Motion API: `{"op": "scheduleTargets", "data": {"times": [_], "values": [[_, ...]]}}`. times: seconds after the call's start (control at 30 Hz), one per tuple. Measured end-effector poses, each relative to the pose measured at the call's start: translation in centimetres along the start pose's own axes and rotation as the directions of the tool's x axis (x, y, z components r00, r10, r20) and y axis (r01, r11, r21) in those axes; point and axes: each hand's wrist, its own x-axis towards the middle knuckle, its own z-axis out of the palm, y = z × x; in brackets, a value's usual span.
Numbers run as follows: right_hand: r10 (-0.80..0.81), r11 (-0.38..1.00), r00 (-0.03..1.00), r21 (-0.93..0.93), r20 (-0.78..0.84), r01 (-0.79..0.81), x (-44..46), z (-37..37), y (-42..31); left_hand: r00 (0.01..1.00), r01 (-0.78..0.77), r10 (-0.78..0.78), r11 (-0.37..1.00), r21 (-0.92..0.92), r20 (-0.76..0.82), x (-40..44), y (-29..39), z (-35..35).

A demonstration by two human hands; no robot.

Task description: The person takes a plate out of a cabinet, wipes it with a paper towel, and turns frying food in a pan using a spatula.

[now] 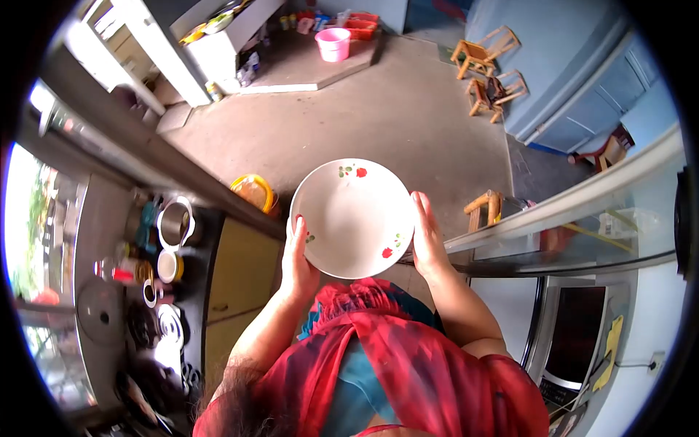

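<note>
A round white bowl [353, 218] with red flowers and green leaves on its inner side is held in front of my body. Nothing lies inside it. My left hand [297, 262] grips the left side, its thumb over the rim near a small flower. On the opposite side, my right hand [428, 237] holds the rim, with the fingers mostly hidden behind and under the bowl.
To the left runs a counter with a pot [175, 224], a yellow-white cup [170, 266] and other kitchenware. A yellow-rimmed bucket [253, 192] stands on the floor. A sliding glass door frame [561, 204] is at right, bamboo chairs [480, 57] and a pink bucket [333, 45] farther off.
</note>
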Motion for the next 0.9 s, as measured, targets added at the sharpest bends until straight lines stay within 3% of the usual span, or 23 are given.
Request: {"op": "scheduleTargets", "data": {"times": [0.03, 0.07, 0.13, 0.23, 0.4, 0.5, 0.57, 0.67, 0.7, 0.77, 0.83, 0.9], "values": [[-0.018, 1.0, 1.0, 0.002, -0.023, 0.018, 2.0, -0.3, -0.5, 0.995, -0.068, 0.06, 0.992, 0.103, 0.074, 2.3, 1.1, 1.7], [-0.009, 0.999, 0.993, -0.034, -0.118, 0.005, 3.4, -0.5, -0.9, 0.978, 0.206, -0.204, 0.931, -0.301, 0.041, 3.7, 2.4, 3.5], [-0.013, 1.0, 0.986, 0.013, -0.163, 0.015, 6.2, -1.7, -1.9, 0.981, 0.178, -0.153, 0.955, -0.238, 0.12, 8.4, 1.0, 4.8], [-0.032, 0.994, 0.947, 0.092, -0.32, 0.064, 9.9, -4.2, -2.7, 0.929, 0.343, -0.266, 0.881, -0.327, 0.258, 14.5, 0.6, 9.3], [-0.087, 0.894, 0.868, 0.345, -0.489, 0.285, 15.4, -9.9, -2.7, 0.801, 0.499, -0.362, 0.844, -0.197, 0.477, 24.7, -2.1, 17.4], [-0.114, 0.829, 0.74, 0.347, -0.663, 0.438, 19.0, -13.5, -1.3, 0.666, 0.596, -0.428, 0.798, -0.091, 0.611, 31.3, -4.9, 22.1], [-0.094, 0.778, 0.66, 0.359, -0.745, 0.516, 21.6, -15.7, -1.6, 0.637, 0.569, -0.472, 0.821, 0.041, 0.609, 34.4, -5.4, 26.0], [-0.048, 0.841, 0.498, 0.233, -0.866, 0.488, 25.9, -21.1, -1.8, 0.536, 0.579, -0.546, 0.793, 0.191, 0.644, 39.1, -6.6, 31.3], [-0.04, 0.811, 0.375, 0.189, -0.926, 0.554, 27.2, -22.6, -2.5, 0.496, 0.593, -0.576, 0.772, 0.231, 0.65, 40.4, -7.0, 32.6], [-0.057, 0.792, 0.284, 0.13, -0.957, 0.597, 28.1, -28.0, -2.8, 0.418, 0.601, -0.603, 0.744, 0.292, 0.679, 42.2, -8.3, 35.5], [-0.186, 0.813, 0.008, -0.149, -0.983, 0.563, 28.6, -33.5, -3.5, 0.366, 0.608, -0.633, 0.718, 0.34, 0.682, 43.9, -8.9, 38.2], [-0.145, 0.789, -0.209, -0.24, -0.967, 0.565, 27.9, -40.3, -4.2, 0.352, 0.621, -0.669, 0.69, 0.372, 0.654, 44.7, -9.1, 40.9]]}}
